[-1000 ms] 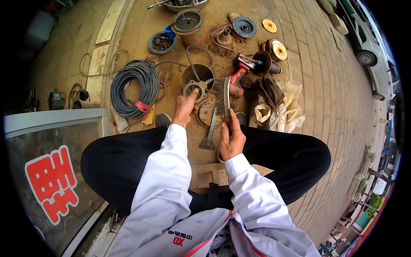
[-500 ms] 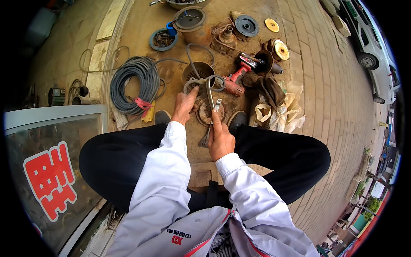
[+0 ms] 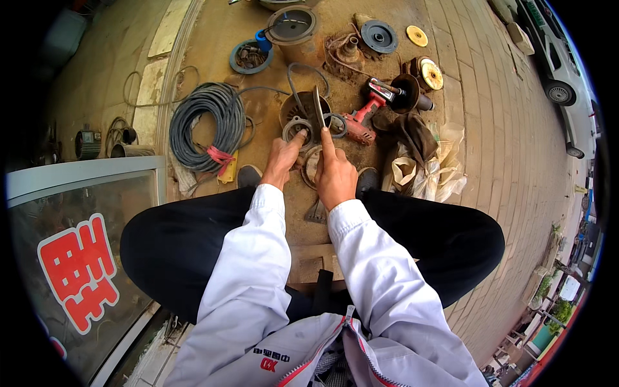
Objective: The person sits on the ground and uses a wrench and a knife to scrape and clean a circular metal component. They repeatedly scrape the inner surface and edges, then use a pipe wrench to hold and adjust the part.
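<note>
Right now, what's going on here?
A person squats over rusty machine parts on the pavement. The left hand touches a metal ring lying on the ground. The right hand holds a flat metal blade upright, forefinger along it. A red power tool and a coiled cable lie close by.

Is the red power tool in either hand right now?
No. The red power tool lies on the ground beyond the right hand, which holds a thin flat blade; the left hand touches a metal ring.
</note>
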Demonstrator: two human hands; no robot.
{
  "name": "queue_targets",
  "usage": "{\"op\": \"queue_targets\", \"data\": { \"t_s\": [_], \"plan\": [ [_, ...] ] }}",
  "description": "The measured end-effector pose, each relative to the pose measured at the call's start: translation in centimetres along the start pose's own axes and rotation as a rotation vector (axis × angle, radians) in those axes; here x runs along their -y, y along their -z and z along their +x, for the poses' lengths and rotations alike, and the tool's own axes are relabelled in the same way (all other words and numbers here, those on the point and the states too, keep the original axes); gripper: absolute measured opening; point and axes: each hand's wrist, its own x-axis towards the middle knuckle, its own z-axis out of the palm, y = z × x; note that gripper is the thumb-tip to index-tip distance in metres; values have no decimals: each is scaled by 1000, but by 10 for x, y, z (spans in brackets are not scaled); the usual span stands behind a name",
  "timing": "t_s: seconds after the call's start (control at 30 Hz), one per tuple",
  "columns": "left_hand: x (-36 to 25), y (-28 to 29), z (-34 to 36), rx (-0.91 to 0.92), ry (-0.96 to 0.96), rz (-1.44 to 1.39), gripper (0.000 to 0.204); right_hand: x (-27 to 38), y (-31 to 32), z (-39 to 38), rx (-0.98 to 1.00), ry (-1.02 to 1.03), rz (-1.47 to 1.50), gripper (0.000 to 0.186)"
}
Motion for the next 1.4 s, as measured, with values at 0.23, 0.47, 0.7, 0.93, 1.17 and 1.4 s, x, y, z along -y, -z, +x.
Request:
{"op": "queue_targets", "data": {
  "t_s": [0.23,0.47,0.7,0.93,1.17,1.4],
  "plan": [
    [-8,4,-6,-13,-2,58,42,-8,31,-71,203,-59,13,69],
    [-1,8,4,100,42,-12,42,16,9,77,85,140,-80,58],
    [-2,7,-2,44,10,46,42,-13,70,22,-329,-98,366,52],
    [-1,4,-3,13,16,45,45,9,36,-69,-160,-148,359,55],
    [-3,4,-1,48,14,18,43,4,1,-11,-90,-38,115,62],
    [-1,1,-6,-36,24,-10,42,7,10,-73,43,-88,14,70]
  ]
}}
